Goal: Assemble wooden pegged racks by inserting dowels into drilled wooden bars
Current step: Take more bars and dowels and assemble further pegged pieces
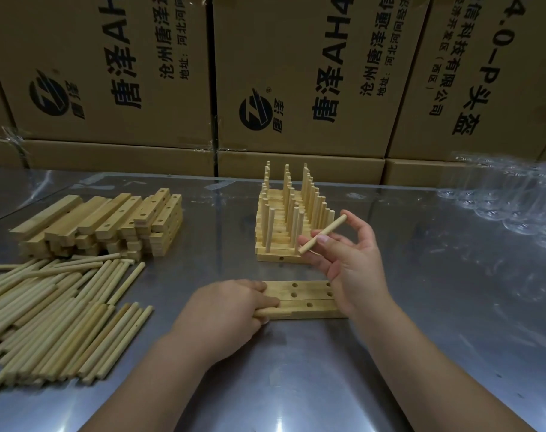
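My left hand (231, 310) rested palm down on the left end of the drilled bars (309, 299), fingers curled round a spare dowel (270, 312) | my right hand (352, 263) hung above their right end, thumb and fingertips pinching a tilted dowel (323, 233) | bars lay flat on the table (296, 369), just before the finished racks (284, 219).

I have only one view: the wide-angle camera worn on the person's head, facing forward and tipped down, sitting close above the left hand (231, 304) and right hand (352, 266). Beyond the fingertips (323, 240) it reaches across the table (421, 275) to the cardboard boxes (296, 73) at the back; left of the fingers it takes in the loose dowels (63, 307).
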